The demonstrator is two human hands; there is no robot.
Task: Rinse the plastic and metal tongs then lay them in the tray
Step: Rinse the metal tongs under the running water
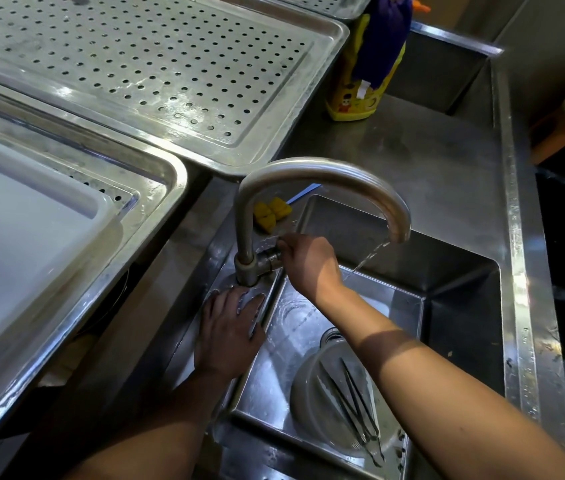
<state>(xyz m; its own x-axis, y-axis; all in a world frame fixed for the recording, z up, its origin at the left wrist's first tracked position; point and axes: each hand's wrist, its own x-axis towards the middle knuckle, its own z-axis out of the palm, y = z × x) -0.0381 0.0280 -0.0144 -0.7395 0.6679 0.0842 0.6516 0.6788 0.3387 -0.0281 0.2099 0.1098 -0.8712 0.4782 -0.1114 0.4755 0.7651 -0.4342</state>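
Nearside of the tap [309, 171], tongs [350, 407] lie lengthwise toward the person; right hand [309, 263] grips the handle [270, 257], left hand [231, 329] lies flat.

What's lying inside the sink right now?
In the sink: a round bowl holding thin tongs, water running in. The right forearm hides part of the floor.

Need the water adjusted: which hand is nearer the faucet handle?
Right. The right hand grips the faucet handle from its right side. The left hand rests flat on the sink ledge, nearer the person, not touching the handle.
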